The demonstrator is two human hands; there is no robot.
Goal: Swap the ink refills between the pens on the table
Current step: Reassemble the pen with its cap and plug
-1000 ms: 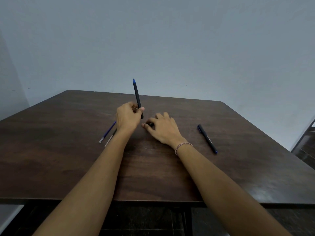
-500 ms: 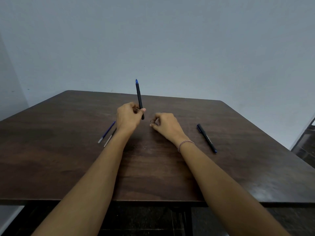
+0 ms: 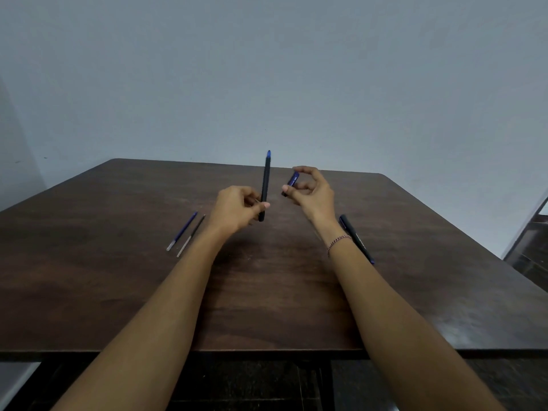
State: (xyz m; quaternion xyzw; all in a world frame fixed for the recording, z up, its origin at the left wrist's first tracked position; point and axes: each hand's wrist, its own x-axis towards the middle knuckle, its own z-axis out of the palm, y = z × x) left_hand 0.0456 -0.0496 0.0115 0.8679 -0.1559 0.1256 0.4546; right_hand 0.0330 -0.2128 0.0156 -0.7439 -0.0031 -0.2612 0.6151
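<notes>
The right hand [image 3: 311, 191] has risen off the counter [image 3: 89, 277] and now pinches a short blue pen piece [image 3: 292, 181], just right of the upright black pen barrel [image 3: 264, 185] gripped by the left hand [image 3: 237, 207]. Two refills [image 3: 182, 231] lie left; a second pen [image 3: 357, 240] lies right, well inside the edge.

Both your hands are up, each gripping a pen part.
Your left hand [image 3: 237, 207] pinches the pen barrel [image 3: 264, 188] upright, thumb tip pointing to 3 o'clock. Your right hand [image 3: 311, 191], at its 2 o'clock and apart from it, holds a short blue piece [image 3: 292, 182] between thumb and forefinger. Your left forearm [image 3: 154, 307] and right forearm [image 3: 400, 307] reach in from 6 o'clock, converging.
</notes>
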